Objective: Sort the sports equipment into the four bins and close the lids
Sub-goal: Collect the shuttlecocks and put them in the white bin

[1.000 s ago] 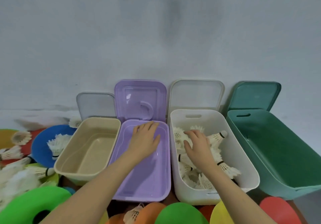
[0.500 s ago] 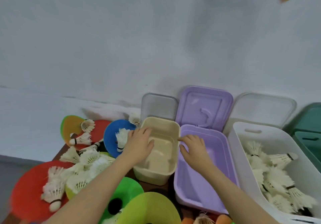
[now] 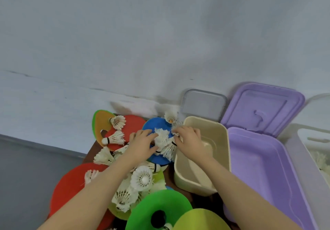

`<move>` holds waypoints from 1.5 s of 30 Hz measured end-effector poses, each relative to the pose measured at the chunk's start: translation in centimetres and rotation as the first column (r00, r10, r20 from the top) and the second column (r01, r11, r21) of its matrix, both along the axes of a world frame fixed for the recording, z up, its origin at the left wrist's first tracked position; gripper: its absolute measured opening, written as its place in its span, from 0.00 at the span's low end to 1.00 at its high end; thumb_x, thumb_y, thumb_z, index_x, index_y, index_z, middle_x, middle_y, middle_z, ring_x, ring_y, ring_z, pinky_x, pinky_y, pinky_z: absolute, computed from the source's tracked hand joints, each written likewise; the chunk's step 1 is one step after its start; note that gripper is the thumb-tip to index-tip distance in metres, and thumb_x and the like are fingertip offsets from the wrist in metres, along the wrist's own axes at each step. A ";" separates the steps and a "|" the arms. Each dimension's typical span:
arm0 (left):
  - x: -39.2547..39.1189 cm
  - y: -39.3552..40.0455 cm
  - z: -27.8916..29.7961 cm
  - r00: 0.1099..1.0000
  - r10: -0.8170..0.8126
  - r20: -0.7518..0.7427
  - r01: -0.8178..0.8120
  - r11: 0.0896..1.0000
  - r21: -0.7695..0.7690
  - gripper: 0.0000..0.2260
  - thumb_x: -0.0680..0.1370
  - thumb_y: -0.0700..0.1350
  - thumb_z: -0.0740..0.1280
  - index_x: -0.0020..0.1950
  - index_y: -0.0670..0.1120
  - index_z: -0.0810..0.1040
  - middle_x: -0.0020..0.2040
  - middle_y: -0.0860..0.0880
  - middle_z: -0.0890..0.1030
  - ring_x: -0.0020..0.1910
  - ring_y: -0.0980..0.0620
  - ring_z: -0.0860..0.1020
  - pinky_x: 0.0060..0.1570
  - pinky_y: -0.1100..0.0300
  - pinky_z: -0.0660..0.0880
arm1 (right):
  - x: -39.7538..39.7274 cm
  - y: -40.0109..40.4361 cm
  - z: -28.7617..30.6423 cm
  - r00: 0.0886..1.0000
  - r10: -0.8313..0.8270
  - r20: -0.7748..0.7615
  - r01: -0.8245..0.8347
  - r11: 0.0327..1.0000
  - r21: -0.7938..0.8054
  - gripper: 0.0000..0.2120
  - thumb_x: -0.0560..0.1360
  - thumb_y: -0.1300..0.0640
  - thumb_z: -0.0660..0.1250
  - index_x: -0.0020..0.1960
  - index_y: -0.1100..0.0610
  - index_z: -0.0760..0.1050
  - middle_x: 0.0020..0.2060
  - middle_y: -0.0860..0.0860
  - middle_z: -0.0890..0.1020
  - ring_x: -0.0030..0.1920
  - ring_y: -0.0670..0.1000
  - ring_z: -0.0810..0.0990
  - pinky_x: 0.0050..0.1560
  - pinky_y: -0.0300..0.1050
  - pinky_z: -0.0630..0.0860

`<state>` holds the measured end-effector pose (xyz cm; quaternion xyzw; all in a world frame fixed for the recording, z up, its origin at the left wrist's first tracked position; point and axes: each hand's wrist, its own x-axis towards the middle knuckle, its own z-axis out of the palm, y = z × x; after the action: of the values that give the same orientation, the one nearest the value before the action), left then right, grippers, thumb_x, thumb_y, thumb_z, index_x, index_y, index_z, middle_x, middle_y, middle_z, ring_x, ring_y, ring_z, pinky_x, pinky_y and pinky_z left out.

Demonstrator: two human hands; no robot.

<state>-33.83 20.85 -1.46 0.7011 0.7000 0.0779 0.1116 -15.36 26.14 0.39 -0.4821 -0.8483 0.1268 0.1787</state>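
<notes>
A bunch of white shuttlecocks [image 3: 163, 141] lies on a blue disc cone [image 3: 155, 124], left of the beige bin [image 3: 202, 122]. My left hand [image 3: 142, 145] grips the bunch from the left, fingers over it and thumb under. From the right, my right hand [image 3: 189, 140] curls its fingers onto the same feathers, wrist above the beige bin's rim. The beige bin and the purple bin [image 3: 253, 160] look empty. A white bin [image 3: 300, 156] at the right edge holds shuttlecocks. More loose shuttlecocks [image 3: 142, 178] lie under my left forearm.
Flat disc cones are piled at the left: red [image 3: 71, 181], orange [image 3: 101, 122], green [image 3: 160, 204], yellow-green [image 3: 200, 219]. An open grey lid [image 3: 203, 104] and an open purple lid [image 3: 262, 108] lean against the pale wall behind their bins.
The view swung left. Both hands left the beige and purple bins, moved left to the blue cone, and closed on the shuttlecocks there.
</notes>
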 end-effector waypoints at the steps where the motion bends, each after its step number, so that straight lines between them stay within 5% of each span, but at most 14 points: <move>1: -0.2 0.4 -0.4 1.000 -0.013 -0.003 0.012 1.000 -0.011 0.22 0.78 0.56 0.61 0.71 0.55 0.65 0.73 0.51 0.62 0.71 0.48 0.58 0.66 0.50 0.53 | -0.6 0.8 -0.4 1.000 -0.003 0.022 0.004 1.000 -0.014 0.14 0.78 0.55 0.58 0.61 0.49 0.74 0.60 0.44 0.77 0.62 0.46 0.70 0.56 0.44 0.57; 8: -0.8 2.2 -3.1 0.996 0.003 0.087 -0.017 0.988 0.155 0.09 0.77 0.51 0.62 0.52 0.51 0.78 0.63 0.55 0.73 0.65 0.53 0.65 0.58 0.56 0.52 | -4.7 4.9 -2.1 0.949 0.050 0.311 0.002 0.986 -0.165 0.19 0.78 0.53 0.55 0.68 0.47 0.67 0.58 0.47 0.78 0.64 0.52 0.69 0.60 0.52 0.55; 13: -1.4 1.4 -4.1 0.990 0.008 0.140 -0.034 0.982 0.186 0.08 0.77 0.50 0.63 0.53 0.50 0.78 0.67 0.54 0.70 0.67 0.52 0.64 0.59 0.56 0.51 | -5.7 4.9 -2.5 0.959 -0.022 0.281 0.059 0.991 -0.123 0.08 0.76 0.54 0.59 0.49 0.46 0.76 0.45 0.44 0.80 0.58 0.50 0.72 0.62 0.52 0.50; 16: -1.4 0.6 -3.9 0.976 -0.011 0.217 -0.044 0.969 0.244 0.07 0.77 0.50 0.65 0.51 0.50 0.79 0.68 0.53 0.70 0.67 0.52 0.66 0.56 0.59 0.50 | -5.5 4.3 -2.3 0.989 -0.078 0.122 0.089 0.992 -0.091 0.08 0.74 0.56 0.61 0.38 0.46 0.72 0.38 0.43 0.79 0.51 0.47 0.75 0.54 0.47 0.51; 21: -1.2 -0.5 -2.0 0.932 -0.030 0.361 -0.117 0.918 0.379 0.04 0.73 0.48 0.69 0.46 0.50 0.80 0.64 0.51 0.74 0.62 0.54 0.71 0.54 0.63 0.51 | -3.7 2.7 -0.5 0.971 -0.147 -0.191 0.130 0.987 -0.098 0.05 0.75 0.54 0.65 0.42 0.45 0.75 0.39 0.40 0.79 0.46 0.43 0.75 0.48 0.42 0.51; 28: 1.8 -1.9 2.7 0.917 -0.121 0.381 -0.097 0.858 0.505 0.12 0.73 0.56 0.62 0.43 0.50 0.79 0.61 0.51 0.76 0.57 0.56 0.73 0.56 0.63 0.55 | 1.3 0.7 4.0 0.814 -0.270 -0.514 0.219 0.963 -0.159 0.11 0.74 0.55 0.68 0.39 0.41 0.72 0.36 0.38 0.78 0.43 0.43 0.76 0.60 0.51 0.65; 34: 6.8 -2.7 5.3 0.915 -0.093 0.393 -0.134 0.848 0.513 0.12 0.73 0.55 0.64 0.47 0.49 0.80 0.63 0.50 0.75 0.63 0.54 0.71 0.57 0.63 0.53 | 9.0 -1.6 5.1 0.820 -0.287 -0.495 0.318 0.948 -0.022 0.03 0.75 0.56 0.68 0.42 0.49 0.76 0.40 0.42 0.79 0.44 0.44 0.75 0.48 0.40 0.52; 41: 17.7 -2.1 7.7 0.899 -0.156 0.410 -0.104 0.833 0.543 0.08 0.72 0.50 0.68 0.47 0.49 0.79 0.61 0.52 0.75 0.62 0.56 0.71 0.60 0.57 0.60 | 21.4 -5.3 5.8 0.762 -0.316 -0.566 0.404 0.914 0.034 0.08 0.74 0.60 0.69 0.42 0.47 0.75 0.41 0.42 0.80 0.45 0.43 0.76 0.51 0.44 0.57; 45: 25.2 -1.9 8.2 0.892 -0.220 0.396 -0.048 0.824 0.565 0.05 0.72 0.45 0.70 0.46 0.47 0.79 0.59 0.54 0.76 0.60 0.55 0.73 0.52 0.65 0.58 | 29.0 -7.3 6.2 0.749 -0.348 -0.563 0.478 0.873 0.097 0.09 0.74 0.60 0.70 0.42 0.46 0.75 0.40 0.37 0.78 0.43 0.38 0.74 0.48 0.42 0.55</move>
<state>-8.60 18.90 6.79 0.6975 0.5683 0.4321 0.0613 13.67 18.88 6.59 -0.5802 -0.6454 0.1102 0.4845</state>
